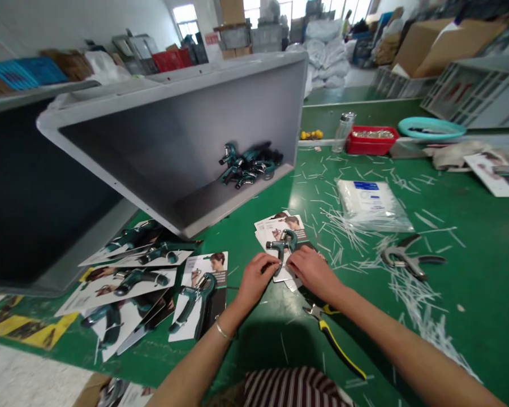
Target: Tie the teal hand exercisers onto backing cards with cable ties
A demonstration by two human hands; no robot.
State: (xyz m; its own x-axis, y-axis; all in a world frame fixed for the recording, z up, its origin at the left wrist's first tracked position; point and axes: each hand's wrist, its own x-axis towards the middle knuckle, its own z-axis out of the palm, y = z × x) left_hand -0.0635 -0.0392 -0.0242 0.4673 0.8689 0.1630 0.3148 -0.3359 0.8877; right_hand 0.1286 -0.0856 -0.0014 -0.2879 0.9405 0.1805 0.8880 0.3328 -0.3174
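Note:
A dark green hand grip strengthener [287, 240] lies on a printed cardboard backing card [275, 232], with more cards under it. My left hand [259, 274] is closed in a pinch at the lower end of one handle. From the other side my right hand [311, 270] bends its fingers over the second handle, also pinching. A thin white cable tie shows faintly between the fingertips; its ends are hidden. Below my right hand lie yellow-and-black cutting pliers [337, 345]. To the left, a carded grip strengthener [201, 294] rests beside several others [131, 277].
A tilted grey crate [173, 113] holds loose grip strengtheners [250, 164]. Loose white cable ties [415, 294] cover the right side, around a clear bag [373, 203] and metal-and-black pliers [411, 257]. Behind stand a red tray [371, 146], a glass bottle [343, 133] and a turquoise basin [430, 128].

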